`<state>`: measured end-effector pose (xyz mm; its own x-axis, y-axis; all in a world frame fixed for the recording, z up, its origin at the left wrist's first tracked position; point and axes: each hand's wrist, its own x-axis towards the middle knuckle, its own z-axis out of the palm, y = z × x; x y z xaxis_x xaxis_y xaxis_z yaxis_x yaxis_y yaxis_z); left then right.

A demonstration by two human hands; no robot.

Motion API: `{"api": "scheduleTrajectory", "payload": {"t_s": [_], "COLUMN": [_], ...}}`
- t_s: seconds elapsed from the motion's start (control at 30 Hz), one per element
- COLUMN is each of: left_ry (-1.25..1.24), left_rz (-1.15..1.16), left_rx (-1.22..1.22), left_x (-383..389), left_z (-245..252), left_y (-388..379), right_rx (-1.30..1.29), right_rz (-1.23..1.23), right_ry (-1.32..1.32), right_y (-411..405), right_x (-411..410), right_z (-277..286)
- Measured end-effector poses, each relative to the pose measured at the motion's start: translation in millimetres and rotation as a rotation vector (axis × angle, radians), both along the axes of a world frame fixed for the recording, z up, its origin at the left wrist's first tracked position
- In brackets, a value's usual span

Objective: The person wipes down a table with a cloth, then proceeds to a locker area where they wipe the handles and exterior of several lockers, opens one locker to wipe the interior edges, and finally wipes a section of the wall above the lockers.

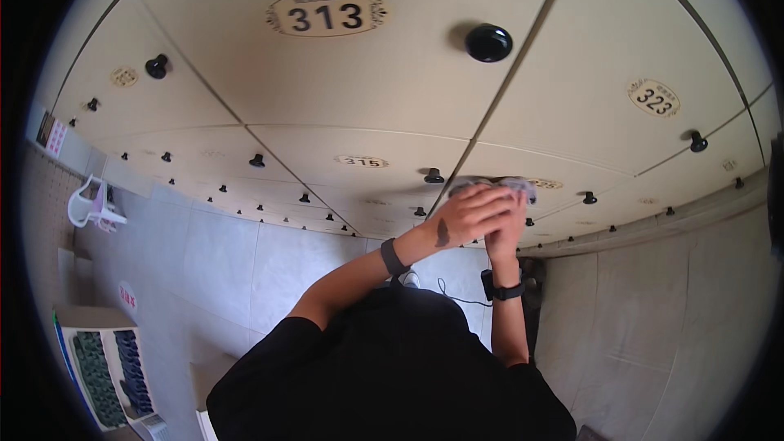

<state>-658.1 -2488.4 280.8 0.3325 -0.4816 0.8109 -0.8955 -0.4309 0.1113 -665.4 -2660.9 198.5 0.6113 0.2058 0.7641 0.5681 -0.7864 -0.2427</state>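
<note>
A bunched greyish-lilac cloth (pixel 522 186) lies against the front of a cream locker door, beside its oval number plate (pixel 547 184). My left hand (pixel 474 214) reaches across from the left, its fingers overlapping my right hand and touching the cloth. Beneath and beside it, my right hand (pixel 506 234) is raised to the same cloth, its fingers partly hidden. Both hands seem to grip the cloth; fingertips and palms are hidden. A round black knob (pixel 433 175) sticks out just left of the cloth, and another black knob (pixel 589 198) is to its right.
Numbered locker doors with black knobs (pixel 489 43) fill the view ahead. Grey floor tiles (pixel 306 257) lie below, with a dark cable (pixel 462 301) near my feet. At the left stand a white plastic chair (pixel 89 205) and a rack (pixel 104 324) of dark footwear-like items.
</note>
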Motion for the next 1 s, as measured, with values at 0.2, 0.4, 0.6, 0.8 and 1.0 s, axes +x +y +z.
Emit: {"api": "scheduleTrajectory", "payload": {"t_s": [0.2, 0.4, 0.6, 0.8, 1.0], "left_ry": [-0.286, -0.302, -0.298, 0.092, 0.266], "left_rz": [0.044, 0.343, 0.587, 0.711, 0.393], "left_rx": [-0.123, -0.130, -0.318, -0.500, -0.352], "left_x": [-22, -12, -21, -49, -45], "left_z": [69, 31, -46, -113, -84], "left_y": [65, 174, 254, 245, 194], "right_rx": [0.110, 0.052, -0.155, -0.168, -0.001], "right_rz": [0.043, 0.191, 0.426, 0.649, 0.508], "right_ry": [-0.171, -0.170, -0.150, 0.016, 0.069], "right_y": [80, 198, 303, 301, 213], "right_x": [-7, 11, 17, 12, -2], "right_z": [100, 77, 78, 59, 29]}}
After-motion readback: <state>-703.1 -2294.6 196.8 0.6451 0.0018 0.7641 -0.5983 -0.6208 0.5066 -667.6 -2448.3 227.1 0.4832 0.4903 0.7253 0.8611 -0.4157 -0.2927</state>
